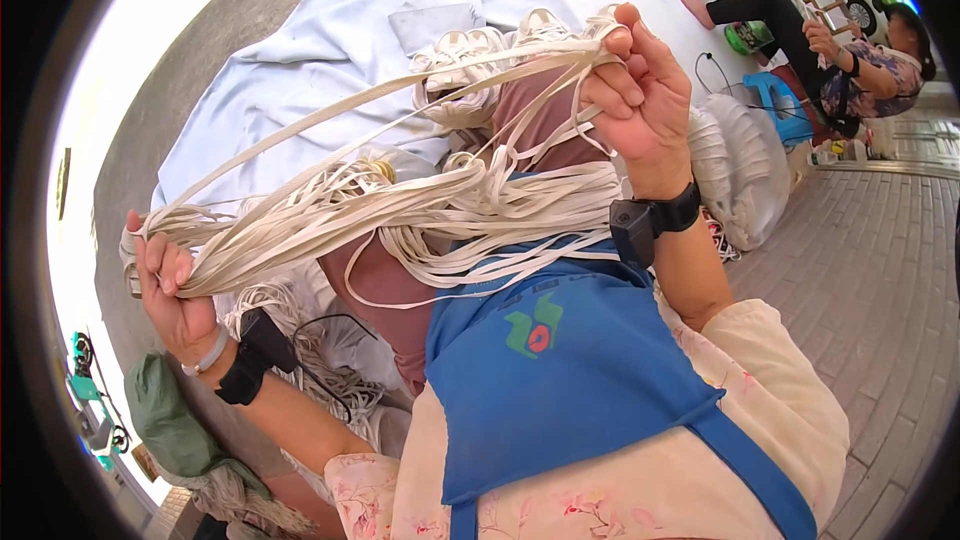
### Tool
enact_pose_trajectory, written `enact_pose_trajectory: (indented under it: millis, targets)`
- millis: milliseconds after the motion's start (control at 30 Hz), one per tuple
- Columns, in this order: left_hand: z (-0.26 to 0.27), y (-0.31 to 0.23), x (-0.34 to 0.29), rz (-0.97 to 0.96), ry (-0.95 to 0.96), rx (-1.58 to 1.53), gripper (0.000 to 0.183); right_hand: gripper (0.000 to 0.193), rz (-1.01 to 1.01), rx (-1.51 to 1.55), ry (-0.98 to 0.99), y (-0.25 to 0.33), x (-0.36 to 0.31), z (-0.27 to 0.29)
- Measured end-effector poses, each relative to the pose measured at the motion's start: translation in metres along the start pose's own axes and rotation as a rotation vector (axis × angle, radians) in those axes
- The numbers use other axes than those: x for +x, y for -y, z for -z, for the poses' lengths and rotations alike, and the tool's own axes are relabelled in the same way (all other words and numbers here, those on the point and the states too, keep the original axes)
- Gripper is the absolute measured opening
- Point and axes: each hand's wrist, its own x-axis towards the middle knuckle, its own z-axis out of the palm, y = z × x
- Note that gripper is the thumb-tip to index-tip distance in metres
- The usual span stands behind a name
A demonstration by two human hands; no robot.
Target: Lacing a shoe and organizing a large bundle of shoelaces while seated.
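**Strips stretched between your two hands, bundle being drawn out straight**

You look to be midway through pulling a bunch of pale flat strips (400, 205) into line: one end gathered low on your left, the other raised high on your right, with the slack middle drooping over your lap and blue apron (560, 370). A judgement only, but the next move seems to call for evening out the loose loops that sag near the middle, and for keeping both ends pinched so no strip slips free while the tangled ones are teased apart.

Your left hand (170, 285) is closed round its end of the bundle, thumb and fingers wrapped over the strips where they bunch together, down by your left knee. Your right hand (640, 100) is lifted well above it, fingers curled and pinching several strips at the top; a few thinner strands run from there in a separate line down to the left hand, apart from the thick mass below. Both wrists carry a black band.

The strips lie between the hands, touching your apron and the pinkish trousers (380, 290) beneath. More white strip material is heaped on the pale blue sheet (330, 30) ahead of your knees, and a full white sack (745, 165) stands just right of your right arm. Another person sits well apart at the upper right.
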Motion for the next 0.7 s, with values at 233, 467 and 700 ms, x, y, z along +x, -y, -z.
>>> enact_pose_trajectory:
  millis: [233,467,700]
  targets:
    - [-0.027,-0.012,0.004,-0.066,-0.288,0.004,0.033,0.025,0.033,-0.129,0.202,0.024,-0.005,-0.002]
    - [0.016,-0.023,0.009,-0.079,-0.136,-0.090,0.036,0.029,-0.029,-0.258,0.232,0.051,-0.009,-0.004]
    - [0.057,-0.059,0.010,-0.068,-0.195,-0.130,0.039,0.021,0.165,-0.172,0.105,0.125,-0.030,0.007]
